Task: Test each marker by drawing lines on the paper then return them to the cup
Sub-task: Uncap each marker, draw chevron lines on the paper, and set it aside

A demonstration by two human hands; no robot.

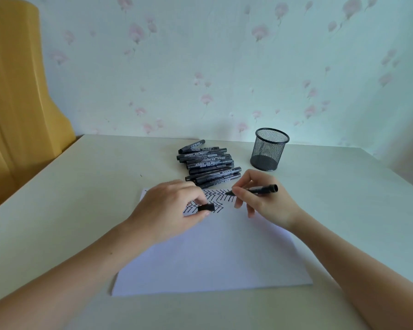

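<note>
The table (81,210) carries a white sheet of paper (212,258) near the person, with rows of short black zigzag strokes along its far edge. Just beyond that edge lies a pile of capped black markers (209,163), and to the right of the pile stands the black mesh cup (270,150), which appears to hold nothing yet.

The right hand (265,201) pinches an uncapped marker (253,189) between thumb and fingers, close behind the tip. The tip points left and sits at the right end of the upper row of strokes, on the paper or just above it; contact cannot be told. The barrel runs back to the right past the knuckles.

The left hand (167,208) rests on the left part of the sheet and pinches the marker's cap (206,207) in its fingertips, over the lower row.

To do this stroke well, the person would likely keep the left hand pressing the sheet so it does not slide, draw with light even pressure in bare paper beside the last mark, then cap the marker fully before dropping it into the cup.
</note>
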